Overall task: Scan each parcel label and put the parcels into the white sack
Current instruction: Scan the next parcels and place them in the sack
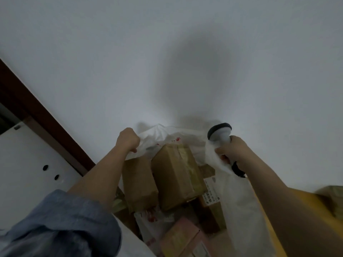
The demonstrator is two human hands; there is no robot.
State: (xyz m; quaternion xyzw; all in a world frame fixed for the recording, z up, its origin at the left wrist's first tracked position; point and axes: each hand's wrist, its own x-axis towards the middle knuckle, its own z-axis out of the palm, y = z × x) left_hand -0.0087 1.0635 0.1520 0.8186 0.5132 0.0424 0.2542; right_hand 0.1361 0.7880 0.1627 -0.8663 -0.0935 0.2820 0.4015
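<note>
The white sack [185,135] was held open at its rim between both hands. The left hand [128,139] was clenched on the rim's left side; the right hand [232,151] gripped the right side together with a handheld barcode scanner [220,132]. Several taped cardboard parcels [176,175] lay inside. The thin film was judged soft and slippery, best gathered in a fist; the laden sack was judged heavy.

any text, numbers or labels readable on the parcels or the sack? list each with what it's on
Shipping label on a brown box in the white sack: bold digits, possibly "010 010", too blurred to be sure; the rest unreadable.
Red print on the sack's far wall: too blurred to read.
Red print on the white poly bag: unreadable.
</note>
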